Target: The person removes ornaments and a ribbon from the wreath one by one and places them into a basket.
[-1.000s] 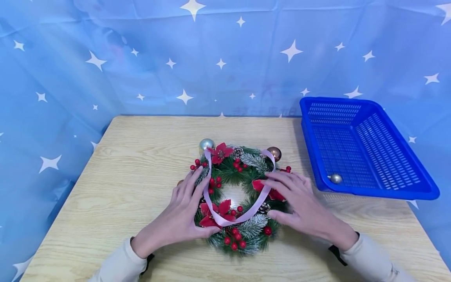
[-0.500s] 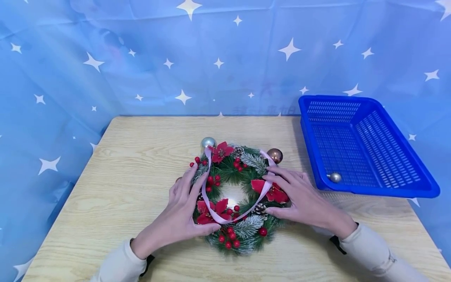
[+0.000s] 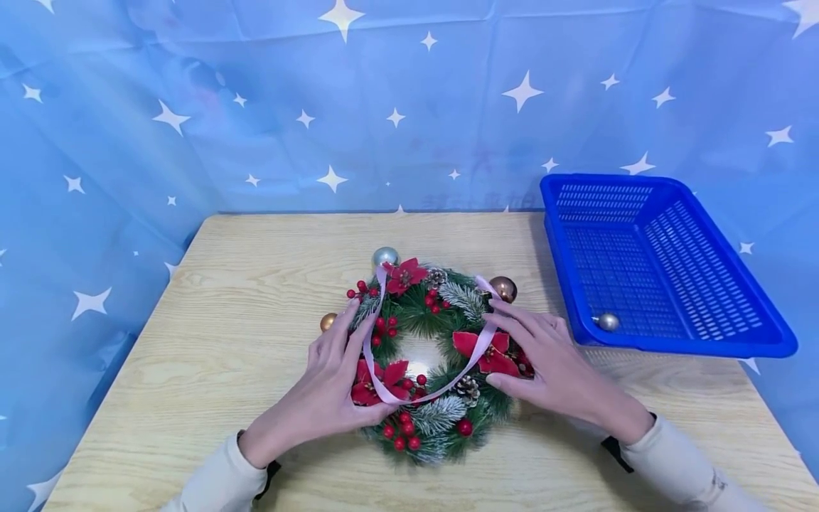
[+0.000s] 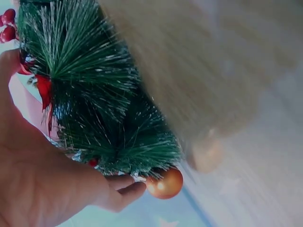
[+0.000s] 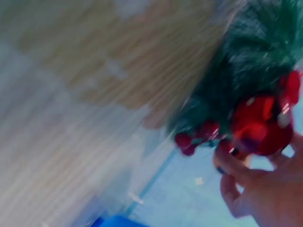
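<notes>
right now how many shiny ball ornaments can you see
4. A silver ball at the wreath's far left edge, a bronze ball at its far right, a gold ball by the left hand, and a silver ball in the blue basket. The hands may hide others.

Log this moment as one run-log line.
left hand: holds wreath left rim | right hand: holds right rim | basket: silver ball inside

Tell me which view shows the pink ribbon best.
The head view: the pink ribbon loops whole across the wreath between both hands. The left wrist view shows only a blurred pink patch beside the palm; the right wrist view shows none that I can make out.
</notes>
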`<state>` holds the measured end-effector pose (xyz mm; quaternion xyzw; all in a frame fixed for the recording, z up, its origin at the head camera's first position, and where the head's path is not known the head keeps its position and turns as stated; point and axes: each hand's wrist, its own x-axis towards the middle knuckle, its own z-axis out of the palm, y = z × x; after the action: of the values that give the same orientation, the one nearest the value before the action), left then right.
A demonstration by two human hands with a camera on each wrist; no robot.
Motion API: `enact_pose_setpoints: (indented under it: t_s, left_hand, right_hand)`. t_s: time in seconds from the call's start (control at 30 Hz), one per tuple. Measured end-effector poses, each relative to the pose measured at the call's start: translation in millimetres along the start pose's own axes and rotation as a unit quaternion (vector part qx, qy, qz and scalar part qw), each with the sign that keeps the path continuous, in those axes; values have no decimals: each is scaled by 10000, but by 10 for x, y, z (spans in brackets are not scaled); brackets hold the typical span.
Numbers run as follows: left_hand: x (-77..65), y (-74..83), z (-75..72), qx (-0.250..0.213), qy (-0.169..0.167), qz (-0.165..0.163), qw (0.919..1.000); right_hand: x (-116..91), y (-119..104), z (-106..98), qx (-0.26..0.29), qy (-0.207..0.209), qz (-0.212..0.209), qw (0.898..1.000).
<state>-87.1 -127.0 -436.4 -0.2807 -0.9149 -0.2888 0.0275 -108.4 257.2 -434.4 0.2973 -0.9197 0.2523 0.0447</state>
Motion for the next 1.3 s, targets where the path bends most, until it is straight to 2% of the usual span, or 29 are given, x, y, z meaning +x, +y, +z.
enact_pose_setpoints:
  t_s: [0.2,0.37,0.67,0.9,1.13,1.3]
  left_hand:
    - [55,-98,-60,-76,-215,179,9996]
    - [77,-133,-73,-142,-248,121,9995]
    - [-13,-3,-80,201,129,-6,9997]
    - [-59,190,-17,162,170,-478,9986]
    - [-78,210,42,411,53,-273,9988]
    - [-45,146,24,352,-90,-183,9992]
  right_hand:
    - [37,92,-19,177,-323,44,9993]
    - [46,100,10,155,-453,30,9989]
    - [4,-47,62,-163,-319,354,9987]
    - [-45,-225,143,-383,-35,676,9970]
    - [-69,-278,140,-280,18,703,9971]
    - [-133,-257,70,-170,173,478,9986]
